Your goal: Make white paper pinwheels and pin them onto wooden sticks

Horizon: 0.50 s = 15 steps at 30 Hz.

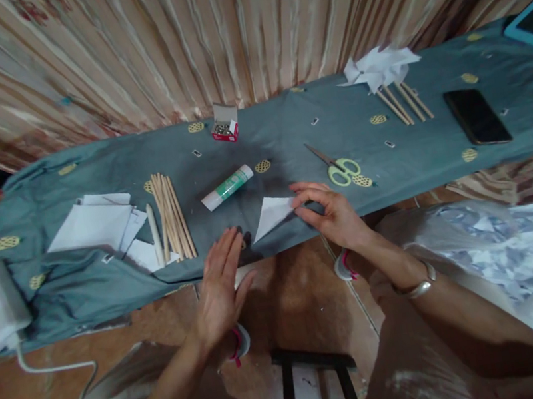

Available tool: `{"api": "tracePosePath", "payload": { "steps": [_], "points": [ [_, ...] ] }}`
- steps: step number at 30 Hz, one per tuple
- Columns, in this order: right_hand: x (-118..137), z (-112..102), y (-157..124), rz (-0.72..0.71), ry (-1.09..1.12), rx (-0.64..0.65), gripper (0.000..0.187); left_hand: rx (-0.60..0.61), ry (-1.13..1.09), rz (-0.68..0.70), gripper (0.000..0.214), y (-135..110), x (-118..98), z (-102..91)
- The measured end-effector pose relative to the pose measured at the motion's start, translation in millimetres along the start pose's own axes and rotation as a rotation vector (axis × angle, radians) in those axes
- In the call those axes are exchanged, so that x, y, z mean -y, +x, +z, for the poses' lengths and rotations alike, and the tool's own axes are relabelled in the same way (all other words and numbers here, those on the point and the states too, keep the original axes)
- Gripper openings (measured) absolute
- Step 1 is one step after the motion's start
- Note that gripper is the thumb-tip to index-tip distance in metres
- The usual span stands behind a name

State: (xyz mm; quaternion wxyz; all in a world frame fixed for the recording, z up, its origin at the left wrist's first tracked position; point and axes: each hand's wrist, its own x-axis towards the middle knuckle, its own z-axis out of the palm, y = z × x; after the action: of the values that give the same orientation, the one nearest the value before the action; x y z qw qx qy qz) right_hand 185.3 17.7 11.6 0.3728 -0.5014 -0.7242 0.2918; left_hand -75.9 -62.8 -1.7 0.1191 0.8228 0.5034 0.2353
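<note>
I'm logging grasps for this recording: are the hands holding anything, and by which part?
The right hand holds the triangular white paper by its right end, between thumb and fingers. The left hand is open, holding nothing.

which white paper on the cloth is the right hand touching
The triangle, with one corner at the right hand. The other white papers lie apart from that hand: the sheets at left and the pinwheels at back right.
</note>
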Motion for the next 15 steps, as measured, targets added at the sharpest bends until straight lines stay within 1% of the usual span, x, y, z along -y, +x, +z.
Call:
{"api": "tracePosePath", "payload": {
  "steps": [3, 4, 6, 8, 10, 13, 15],
  "points": [
    [8.5, -0.7, 3.6, -0.029, 0.047, -0.016, 0.008, -0.068, -0.352, -0.233, 0.059, 13.4, -4.2, -7.4],
    [11.5, -0.2, 4.7, -0.040, 0.066, -0.016, 0.008, -0.087, -0.489, -0.317, 0.059, 19.3, -6.3, -8.9],
    [18.0, 1.4, 6.8, -0.063, 0.103, -0.004, 0.008, -0.166, -0.783, -0.498, 0.064, 32.4, -10.6, -10.5],
    [24.6, 3.0, 8.6, -0.091, 0.124, 0.006, 0.009, -0.169, -0.982, -0.644, 0.065, 45.1, -13.9, -11.2],
    [31.0, 4.3, 10.0, -0.124, 0.127, -0.004, 0.010, -0.127, -1.114, -0.720, 0.056, 55.4, -15.9, -12.2],
    [38.8, 5.5, 11.6, -0.174, 0.115, -0.038, 0.012, -0.073, -1.213, -0.760, 0.041, 64.2, -17.7, -14.0],
    [41.5, 4.8, 12.8, -0.204, 0.098, -0.054, 0.012, -0.072, -1.259, -0.781, 0.035, 66.3, -18.6, -14.6]
  ]
}}
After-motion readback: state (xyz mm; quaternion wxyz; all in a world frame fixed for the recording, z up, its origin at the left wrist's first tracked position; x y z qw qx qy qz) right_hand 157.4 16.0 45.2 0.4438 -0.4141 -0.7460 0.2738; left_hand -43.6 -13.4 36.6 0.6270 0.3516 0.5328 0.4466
